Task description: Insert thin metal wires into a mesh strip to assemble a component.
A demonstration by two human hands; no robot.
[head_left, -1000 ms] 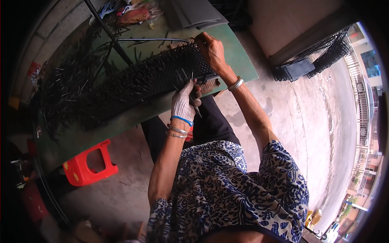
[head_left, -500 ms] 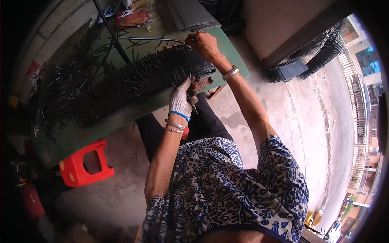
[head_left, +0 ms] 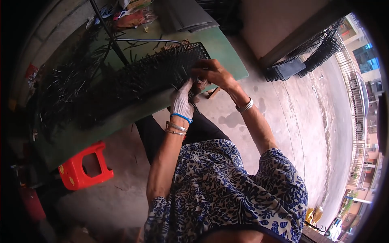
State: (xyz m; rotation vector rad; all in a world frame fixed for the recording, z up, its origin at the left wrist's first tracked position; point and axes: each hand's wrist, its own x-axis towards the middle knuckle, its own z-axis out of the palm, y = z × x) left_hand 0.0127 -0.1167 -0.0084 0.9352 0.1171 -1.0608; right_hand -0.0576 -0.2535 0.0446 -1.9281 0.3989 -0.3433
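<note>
My left hand (head_left: 183, 102), in a whitish glove with bare fingertips, is closed around several thin black sticks (head_left: 197, 108) at the near edge of the table. Over its fingers bends my right hand (head_left: 215, 73), ungloved, with its fingers pinched together near the left fingertips. What the right fingers hold is hidden. Just beyond both hands lies a black grid tray (head_left: 199, 49), with many thin black sticks standing in its holes. A large heap of loose black sticks (head_left: 75, 83) spreads over the left of the table.
The green table (head_left: 234, 60) carries grey sheets (head_left: 190, 18) and crumpled plastic bags (head_left: 133, 19) at its far side. A metal rod (head_left: 150, 40) and a dark pole (head_left: 108, 30) cross it. A red stool (head_left: 87, 166) stands at lower left; black grid trays (head_left: 289, 69) are at right.
My right hand has come back from the far edge of the grid tray to my left hand's fingertips. The left hand has hardly moved.
</note>
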